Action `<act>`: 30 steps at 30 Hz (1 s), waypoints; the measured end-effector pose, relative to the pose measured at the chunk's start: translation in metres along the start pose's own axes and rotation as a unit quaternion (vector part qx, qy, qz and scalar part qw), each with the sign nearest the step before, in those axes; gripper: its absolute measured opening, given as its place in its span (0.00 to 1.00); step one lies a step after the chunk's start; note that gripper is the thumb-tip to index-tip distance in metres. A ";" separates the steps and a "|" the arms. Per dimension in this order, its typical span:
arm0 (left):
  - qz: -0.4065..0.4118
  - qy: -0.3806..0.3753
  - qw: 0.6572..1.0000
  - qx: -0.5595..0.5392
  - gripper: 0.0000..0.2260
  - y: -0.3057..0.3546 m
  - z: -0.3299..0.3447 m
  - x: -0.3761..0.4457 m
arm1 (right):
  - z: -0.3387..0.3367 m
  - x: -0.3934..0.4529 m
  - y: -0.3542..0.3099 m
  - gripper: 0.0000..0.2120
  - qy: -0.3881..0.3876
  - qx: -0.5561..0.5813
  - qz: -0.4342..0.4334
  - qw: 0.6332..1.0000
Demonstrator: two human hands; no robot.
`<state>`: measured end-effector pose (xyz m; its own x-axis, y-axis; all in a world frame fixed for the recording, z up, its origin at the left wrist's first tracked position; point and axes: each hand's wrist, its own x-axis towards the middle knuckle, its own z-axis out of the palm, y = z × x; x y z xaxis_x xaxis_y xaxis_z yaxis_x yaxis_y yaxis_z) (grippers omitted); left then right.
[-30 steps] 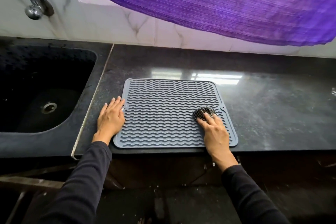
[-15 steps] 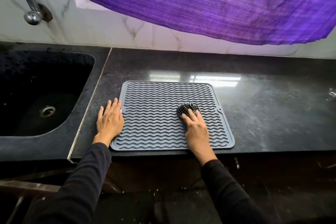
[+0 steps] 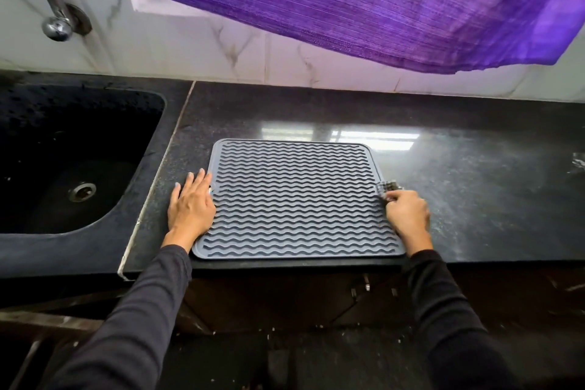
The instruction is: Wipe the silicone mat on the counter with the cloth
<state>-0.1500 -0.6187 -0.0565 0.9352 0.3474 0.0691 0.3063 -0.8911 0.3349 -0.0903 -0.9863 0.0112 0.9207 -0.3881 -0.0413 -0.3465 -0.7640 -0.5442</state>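
On the dark stone tabletop, just right of the black sink, the grey silicone mat is lying flat with its near edge along the tabletop's front lip. The person's left hand is resting flat at the mat's left edge, fingers straight and spread, palm partly on the rim and partly on the stone, apparently pinning the mat in place. The right hand is gripping a small balled checked cloth with curled fingers, and the cloth is pressing on the mat's right rim, about midway along that side. Blur there suggests the hand is sweeping.

Judging by the position alone, the wiping is under way, with the stroke sitting at the right border. Nothing on the wavy ridges is showing which bands are already clean, so how much is finished cannot be told; the far rows and the near rows probably need passes. A purple curtain is hanging above, and a tap is sticking out at upper left.
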 end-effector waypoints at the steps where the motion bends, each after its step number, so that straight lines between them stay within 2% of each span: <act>1: -0.001 0.002 1.000 0.002 0.22 0.001 0.000 -0.001 | -0.007 0.004 -0.002 0.18 -0.003 0.052 0.037 0.998; 3: -0.001 0.007 1.000 0.001 0.22 0.002 0.000 -0.001 | -0.007 -0.002 -0.016 0.21 0.018 0.113 0.035 0.993; 6: -0.001 0.011 1.000 -0.003 0.22 0.002 -0.001 -0.001 | 0.024 -0.033 -0.038 0.26 0.015 0.092 -0.114 0.989; 9: 0.001 0.015 1.000 -0.011 0.22 0.002 0.000 -0.001 | 0.064 -0.059 -0.034 0.29 -0.057 -0.045 -0.246 0.967; 12: 0.001 0.015 1.000 -0.017 0.22 0.000 0.000 -0.001 | 0.071 -0.060 -0.023 0.31 -0.047 -0.143 -0.294 0.944; 15: 0.002 0.011 1.000 -0.027 0.21 -0.002 -0.001 0.000 | 0.064 -0.052 -0.019 0.30 -0.064 -0.149 -0.290 0.943; 20: 0.003 0.003 1.000 -0.026 0.22 -0.002 -0.002 0.001 | 0.048 -0.044 -0.012 0.25 -0.044 -0.141 -0.249 0.957; 23: -0.027 -0.013 0.999 -0.031 0.22 0.005 -0.006 0.004 | 0.020 -0.023 -0.017 0.20 -0.057 -0.082 -0.116 0.988; 25: -0.057 0.018 0.997 -0.052 0.19 0.019 -0.010 0.008 | -0.002 -0.011 -0.023 0.20 -0.044 0.027 -0.023 0.998; 26: -0.050 0.051 0.995 -0.075 0.16 0.031 -0.012 0.010 | -0.007 -0.010 -0.027 0.21 -0.020 0.072 -0.009 0.997; 28: 0.013 0.087 0.986 -0.143 0.11 0.060 -0.013 0.013 | -0.007 -0.017 -0.039 0.24 0.040 0.101 -0.044 0.993; 30: 0.070 0.041 0.979 -0.185 0.08 0.092 -0.008 0.016 | 0.007 -0.025 -0.048 0.26 0.068 0.090 -0.114 0.987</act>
<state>-0.1082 -0.6929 -0.0170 0.9417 0.2642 0.2085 0.0762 -0.7707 0.6327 -0.0957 -0.9362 0.0326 0.9340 -0.2919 0.2059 -0.0840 -0.7399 -0.6675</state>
